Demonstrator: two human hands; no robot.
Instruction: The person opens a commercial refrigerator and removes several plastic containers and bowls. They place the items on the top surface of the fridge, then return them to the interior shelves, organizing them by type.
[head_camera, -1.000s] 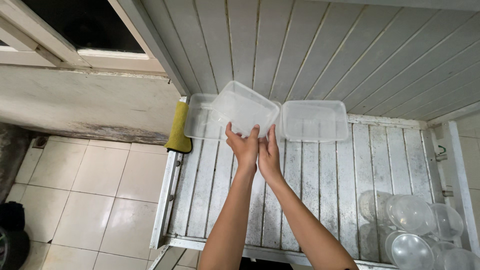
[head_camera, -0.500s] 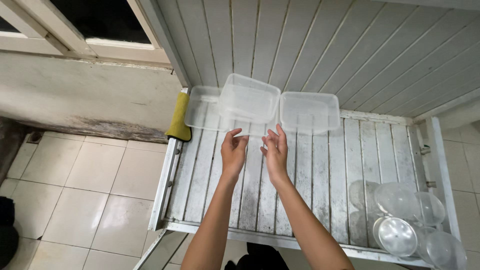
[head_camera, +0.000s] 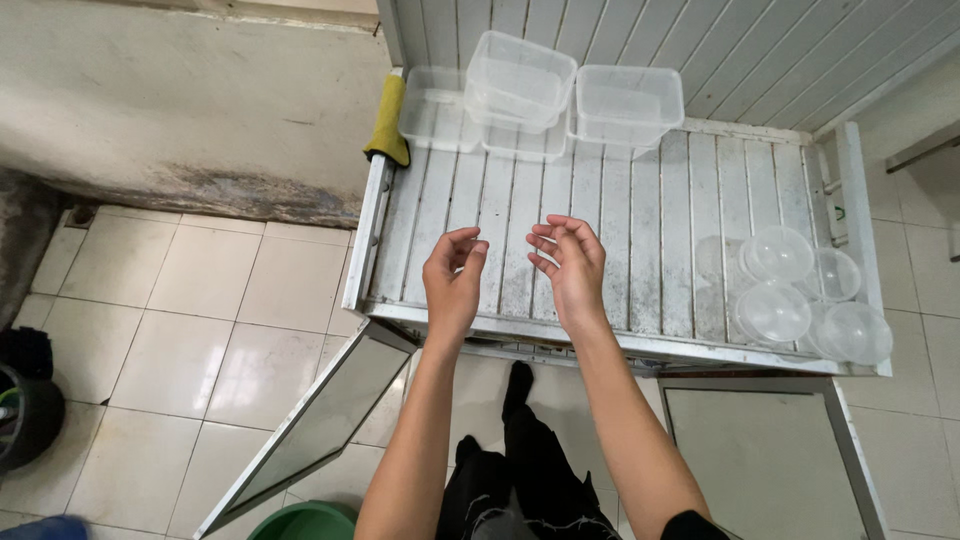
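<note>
Clear tubs (head_camera: 520, 85) at the bench's (head_camera: 640, 230) far edge look light, thin and slippery, so I'd hold their rims; my left grip (head_camera: 455, 272) and right grip (head_camera: 565, 262) hang open, holding nothing.

Tubs, bowls and a cloth on a slatted counter (head_camera: 640, 230)
Four clear rectangular tubs (head_camera: 520, 75); about five clear round bowls (head_camera: 775, 255), overlapping and hard to count; one yellow cloth (head_camera: 388, 120); two bare hands (head_camera: 455, 280).
</note>
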